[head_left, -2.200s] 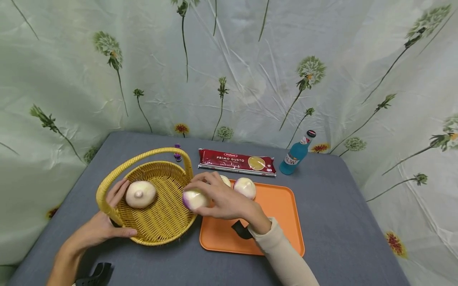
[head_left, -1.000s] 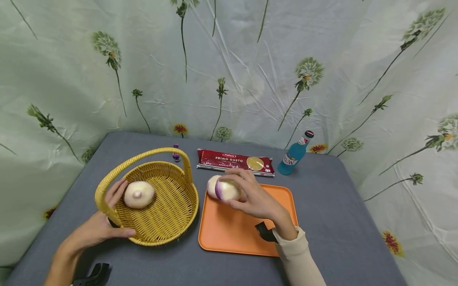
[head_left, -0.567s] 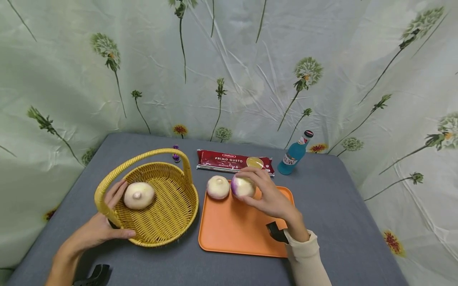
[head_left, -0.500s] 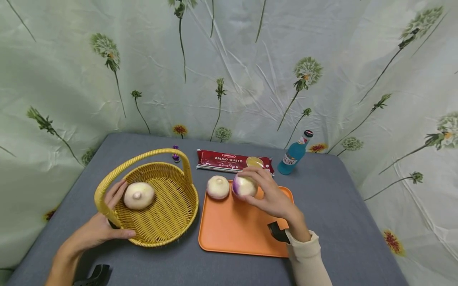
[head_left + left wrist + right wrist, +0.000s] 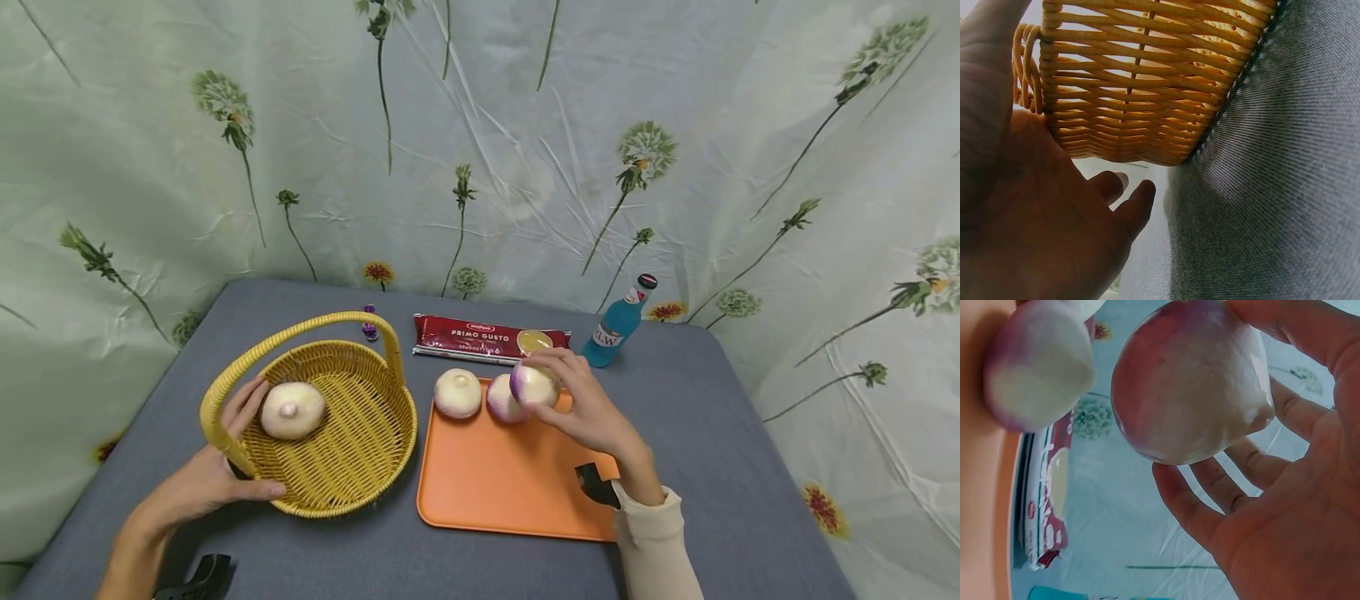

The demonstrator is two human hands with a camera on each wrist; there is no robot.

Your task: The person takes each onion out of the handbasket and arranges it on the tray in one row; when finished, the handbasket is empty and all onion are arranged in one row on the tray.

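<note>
My left hand (image 5: 206, 483) grips the yellow wicker basket (image 5: 352, 483) at its left rim, fingers by the handle base and thumb along the front. In the left wrist view the woven wall (image 5: 1141, 81) rises beside the palm. One white turnip (image 5: 293, 410) lies in the basket. My right hand (image 5: 581, 404) holds a white-and-purple turnip (image 5: 535, 385) between thumb and fingertips, over the back of the orange tray (image 5: 517, 492). On the tray sit two more turnips, a pale one (image 5: 457, 393) at the back left corner and a purple-sided one (image 5: 504, 400) partly hidden by the held turnip.
Behind the tray lies a red spaghetti pack (image 5: 480, 340), with a blue bottle (image 5: 617, 329) upright at its right. A small purple object (image 5: 370, 323) lies behind the basket. A flowered cloth (image 5: 525, 167) hangs at the back edge of the grey table (image 5: 720, 467).
My right hand has carried the turnip rightward from beside the basket to the tray's back right, uncovering the two turnips there. The left hand and basket stay in place.
</note>
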